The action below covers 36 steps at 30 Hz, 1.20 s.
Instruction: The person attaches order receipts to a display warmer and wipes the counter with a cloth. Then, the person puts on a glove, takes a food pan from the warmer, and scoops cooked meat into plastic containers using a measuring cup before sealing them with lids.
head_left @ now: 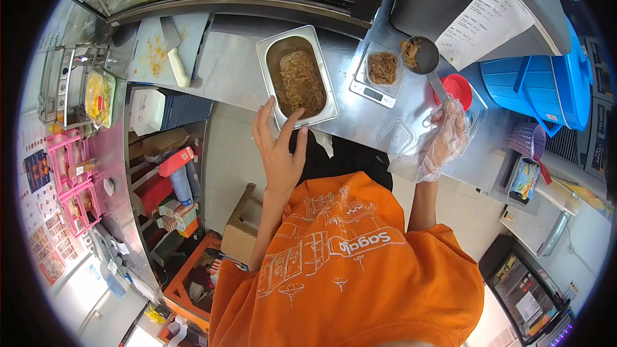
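Note:
My right hand (pixel 452 125), in a clear plastic glove, grips the handle of a metal scoop (pixel 427 56). Brown shredded food (pixel 409 52) sits at the scoop's left rim, beside a small clear tub of similar food (pixel 382 68). That tub rests on a white digital scale (pixel 371 94). My bare left hand (pixel 283 151) has its fingers spread, and the fingertips touch the near edge of a steel food pan (pixel 329 93). Inside the pan lies more of the brown shredded food (pixel 299 80), in a partly filled layer.
A clear lid (pixel 396 135) lies near the counter's front edge. A red bowl (pixel 457 88) stands under the scoop's handle, with a blue bin (pixel 536 87) to the right. At left, a knife (pixel 175 58) rests on a stained cutting board (pixel 144 48). A printed sheet (pixel 485 22) hangs at the back.

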Tool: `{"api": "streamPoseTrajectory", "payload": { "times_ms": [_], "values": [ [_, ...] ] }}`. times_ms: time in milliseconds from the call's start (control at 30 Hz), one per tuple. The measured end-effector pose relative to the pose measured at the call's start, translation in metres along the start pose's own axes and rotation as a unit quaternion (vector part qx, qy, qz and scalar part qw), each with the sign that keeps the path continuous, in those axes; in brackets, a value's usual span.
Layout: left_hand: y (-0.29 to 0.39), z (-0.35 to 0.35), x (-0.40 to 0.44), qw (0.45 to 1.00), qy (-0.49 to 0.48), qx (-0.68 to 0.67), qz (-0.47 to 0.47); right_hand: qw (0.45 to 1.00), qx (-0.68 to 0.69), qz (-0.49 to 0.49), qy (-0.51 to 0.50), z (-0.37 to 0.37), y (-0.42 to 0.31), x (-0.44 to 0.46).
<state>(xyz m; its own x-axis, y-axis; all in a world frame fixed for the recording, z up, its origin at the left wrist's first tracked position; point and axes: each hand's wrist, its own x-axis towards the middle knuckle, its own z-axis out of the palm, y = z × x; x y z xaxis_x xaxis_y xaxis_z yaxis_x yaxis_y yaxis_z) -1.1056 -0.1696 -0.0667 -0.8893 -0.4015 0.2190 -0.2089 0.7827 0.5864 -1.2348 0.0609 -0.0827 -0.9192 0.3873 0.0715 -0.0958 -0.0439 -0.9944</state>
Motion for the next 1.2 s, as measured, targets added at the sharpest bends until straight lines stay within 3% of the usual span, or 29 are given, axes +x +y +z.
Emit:
{"api": "streamPoseTrajectory", "payload": {
  "times_ms": [267,467,567,667,767,800,900,1000,1133,1200],
  "values": [
    [-0.01,-0.007,-0.001,0.997,0.019,-0.036,-0.066,0.998,0.042,0.024,-0.037,0.008,-0.011,0.001],
    [-0.026,0.004,-0.007,0.978,0.071,-0.148,-0.129,0.996,0.043,0.037,-0.072,0.019,-0.028,-0.006],
    [-0.034,0.014,-0.01,0.912,0.069,-0.333,-0.228,0.989,0.004,0.011,-0.149,0.03,-0.037,-0.013],
    [-0.043,0.019,-0.013,0.868,0.034,-0.413,-0.274,0.966,-0.07,-0.042,-0.244,0.043,-0.039,-0.024],
    [-0.043,0.022,-0.013,0.824,0.02,-0.482,-0.295,0.833,-0.275,-0.338,-0.342,0.054,-0.034,-0.03],
    [-0.041,0.021,-0.013,0.818,0.016,-0.49,-0.301,0.714,-0.346,-0.489,-0.362,0.059,-0.042,-0.028],
    [-0.041,0.018,-0.011,0.811,0.017,-0.498,-0.308,0.595,-0.337,-0.498,-0.534,0.084,-0.047,-0.032],
    [-0.044,0.019,-0.012,0.819,0.031,-0.491,-0.297,0.571,-0.333,-0.509,-0.552,0.093,-0.019,-0.037],
    [-0.045,0.011,-0.009,0.819,0.04,-0.488,-0.301,0.591,-0.338,-0.503,-0.532,0.088,-0.022,-0.042],
    [-0.05,0.008,-0.01,0.82,0.044,-0.479,-0.31,0.63,-0.35,-0.443,-0.533,0.08,-0.038,-0.043]
  ]
}}
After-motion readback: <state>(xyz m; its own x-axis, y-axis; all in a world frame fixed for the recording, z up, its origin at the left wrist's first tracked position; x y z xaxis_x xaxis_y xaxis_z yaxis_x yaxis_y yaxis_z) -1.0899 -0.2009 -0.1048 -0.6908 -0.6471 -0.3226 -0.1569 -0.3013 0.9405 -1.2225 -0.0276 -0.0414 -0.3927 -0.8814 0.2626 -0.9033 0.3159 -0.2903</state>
